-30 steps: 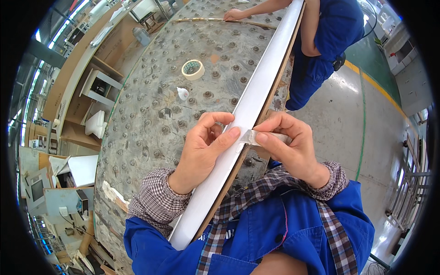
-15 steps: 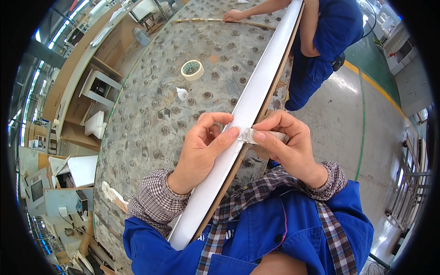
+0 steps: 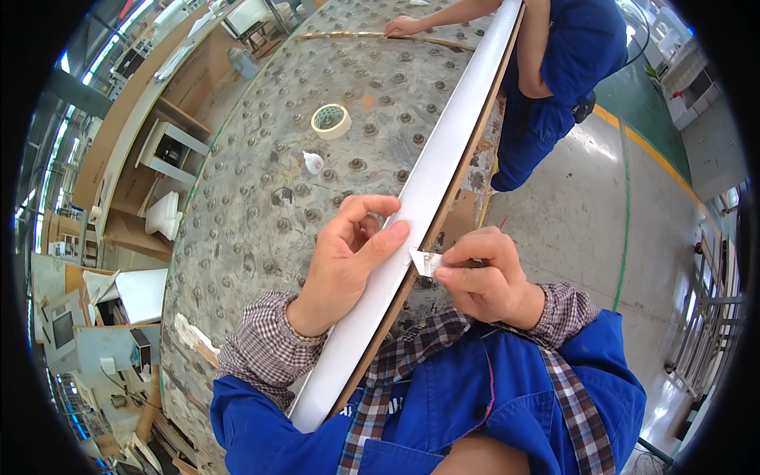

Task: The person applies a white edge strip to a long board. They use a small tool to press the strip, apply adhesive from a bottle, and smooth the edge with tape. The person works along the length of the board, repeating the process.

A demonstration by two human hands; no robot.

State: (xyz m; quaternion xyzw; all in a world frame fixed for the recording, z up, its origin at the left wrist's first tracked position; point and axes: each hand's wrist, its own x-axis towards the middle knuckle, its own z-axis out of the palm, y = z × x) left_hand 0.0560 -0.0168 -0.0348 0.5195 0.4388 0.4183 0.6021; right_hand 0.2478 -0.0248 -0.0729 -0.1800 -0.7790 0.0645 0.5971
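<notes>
A long white board with a brown edge runs diagonally from beside my body to the far right. My left hand steadies it, thumb pressed on the white face and fingers curled at its left edge. Between thumb and forefinger, my right hand pinches a small flat whitish scraper-like piece with a slanted, pointed end. That tip touches the board's right edge, just below my left thumb. The piece's other end is hidden in my fingers.
A studded grey worktable lies under the board. On it are a tape roll and a small white bottle. A co-worker in blue stands at the far right, one hand on a thin strip. Cardboard-coloured shelving stands left.
My right hand has moved down and slightly left with the small piece, whose pointed end now shows plainly. My left hand and the board have hardly moved.
</notes>
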